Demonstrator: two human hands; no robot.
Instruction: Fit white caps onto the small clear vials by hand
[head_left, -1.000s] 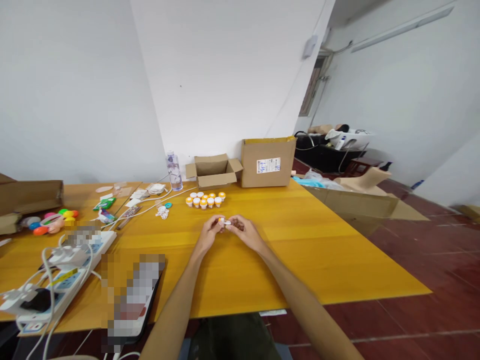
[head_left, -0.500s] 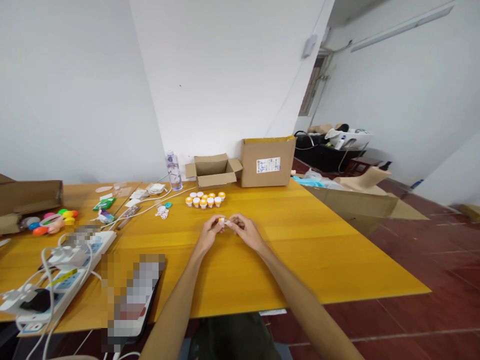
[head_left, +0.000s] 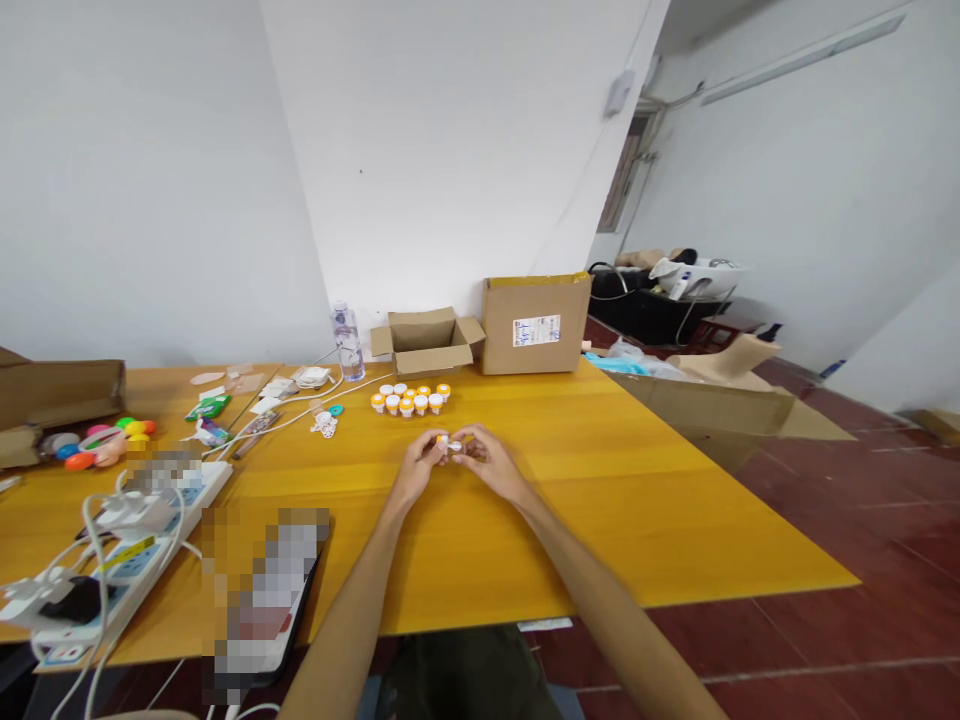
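Observation:
Over the middle of the yellow table (head_left: 615,520), my left hand (head_left: 417,468) and my right hand (head_left: 487,462) meet around one small white and orange piece (head_left: 448,443). Both hands pinch it with their fingertips, the left from the left side, the right from the right. Just beyond the hands stands a cluster of several similar small white and orange pieces (head_left: 411,398) on the table.
Behind the cluster stand an open cardboard box (head_left: 426,341), a taller closed box (head_left: 535,323) and a clear bottle (head_left: 347,342). White power strips with cables (head_left: 127,545) and colourful toys (head_left: 101,443) lie at the left. The table's right edge drops to a red tiled floor.
Both hands stay together on the small piece; the fingers have shifted only slightly around it. Nothing else on the table has moved.

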